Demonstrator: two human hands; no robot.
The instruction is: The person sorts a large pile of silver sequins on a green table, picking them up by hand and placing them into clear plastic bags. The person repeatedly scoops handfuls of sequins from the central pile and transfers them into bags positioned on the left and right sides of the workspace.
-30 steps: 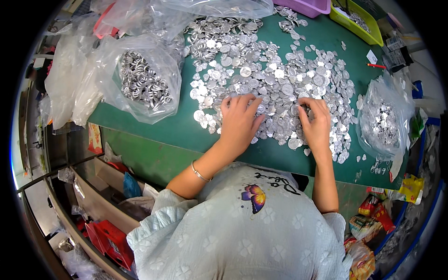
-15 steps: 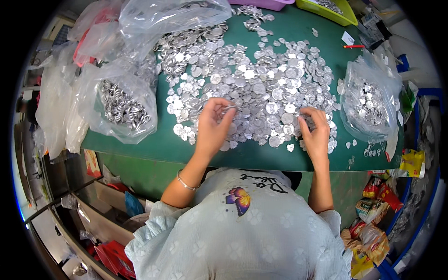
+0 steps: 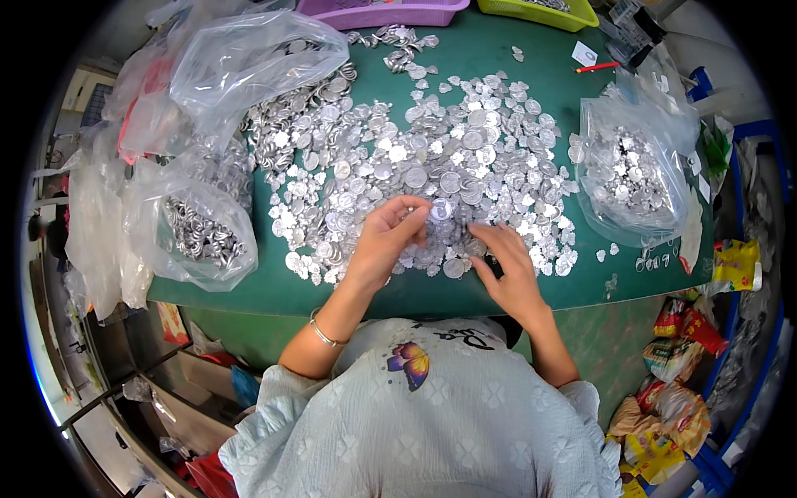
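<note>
A wide heap of small silver metal pieces (image 3: 390, 153), some round like medals and others with scalloped edges, is spread over the green table. My left hand (image 3: 386, 236) is over its near middle, thumb and forefinger pinched on a round silver medal (image 3: 441, 210). To the right, my right hand (image 3: 510, 270) reaches into the heap, fingers stretched and thumb apart. Its fingertips touch loose pieces beside the left hand, and I see nothing gripped in it.
Clear plastic bags of silver pieces stand at the left (image 3: 207, 224) and right (image 3: 631, 178). A purple basket (image 3: 386, 15) and a yellow-green basket (image 3: 540, 12) sit at the far edge. A red pen (image 3: 596, 67) lies at the far right. Open drawers (image 3: 187, 415) are below left.
My right hand has moved left across the heap, close to my left hand. The left hand keeps its pinch, now with a round medal at its fingertips. The whole view has shifted slightly.
</note>
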